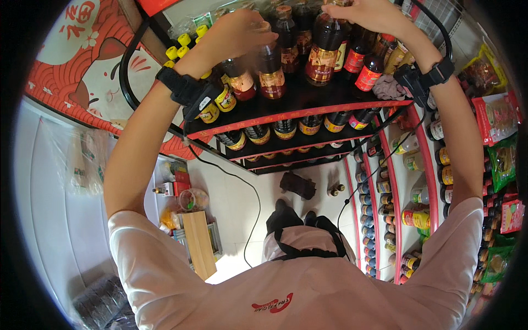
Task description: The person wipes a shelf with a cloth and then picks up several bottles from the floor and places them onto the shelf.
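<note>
My right hand is closed around the top of a large bottle of dark sauce with a gold label, on the top shelf of a black rack. My left hand is motion-blurred, its fingers over the upper part of another dark-sauce bottle. Whether it grips that bottle I cannot tell. A similar bottle stands below my left wrist. Red-labelled bottles and a crumpled cloth lie towards the right end. Yellow-capped bottles line the left end.
More bottles fill the lower shelves. Stocked shelves run along my right. A dark object and small bottles are on the floor near my feet. A black cable hangs at left, by a wooden board.
</note>
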Demonstrator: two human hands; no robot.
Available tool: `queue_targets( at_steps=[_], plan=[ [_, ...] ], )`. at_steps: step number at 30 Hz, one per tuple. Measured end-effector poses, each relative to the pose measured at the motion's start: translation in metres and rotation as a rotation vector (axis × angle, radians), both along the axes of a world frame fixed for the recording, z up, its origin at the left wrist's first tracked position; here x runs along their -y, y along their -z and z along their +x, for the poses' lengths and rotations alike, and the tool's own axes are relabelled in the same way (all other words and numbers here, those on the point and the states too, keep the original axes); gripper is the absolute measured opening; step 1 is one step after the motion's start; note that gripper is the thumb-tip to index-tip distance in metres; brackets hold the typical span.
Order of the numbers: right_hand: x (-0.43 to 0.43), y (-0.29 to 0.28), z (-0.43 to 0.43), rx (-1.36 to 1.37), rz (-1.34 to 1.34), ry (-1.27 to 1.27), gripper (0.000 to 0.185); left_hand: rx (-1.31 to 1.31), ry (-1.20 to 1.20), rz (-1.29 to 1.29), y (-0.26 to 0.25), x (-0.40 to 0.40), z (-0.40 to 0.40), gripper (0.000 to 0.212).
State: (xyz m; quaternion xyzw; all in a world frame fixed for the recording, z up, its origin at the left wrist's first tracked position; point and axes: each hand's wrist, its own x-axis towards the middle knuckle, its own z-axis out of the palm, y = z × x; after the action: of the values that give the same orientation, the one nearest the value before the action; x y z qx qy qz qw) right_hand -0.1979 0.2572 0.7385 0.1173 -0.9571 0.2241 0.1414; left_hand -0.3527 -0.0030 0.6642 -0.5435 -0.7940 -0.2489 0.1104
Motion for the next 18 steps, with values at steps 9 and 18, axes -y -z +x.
queue_targets(
  at_steps=[9, 18],
  plan=[
    [-0.002, 0.011, -0.027, 0.089, 0.082, 0.062, 0.028, 0.049, -0.153, -0.109, 0.002, -0.005, -0.012, 0.046],
    [-0.013, 0.03, -0.062, 0.109, 0.058, 0.109, 0.026, 0.025, -0.214, -0.139, 0.002, -0.007, -0.003, 0.036]
  ],
)
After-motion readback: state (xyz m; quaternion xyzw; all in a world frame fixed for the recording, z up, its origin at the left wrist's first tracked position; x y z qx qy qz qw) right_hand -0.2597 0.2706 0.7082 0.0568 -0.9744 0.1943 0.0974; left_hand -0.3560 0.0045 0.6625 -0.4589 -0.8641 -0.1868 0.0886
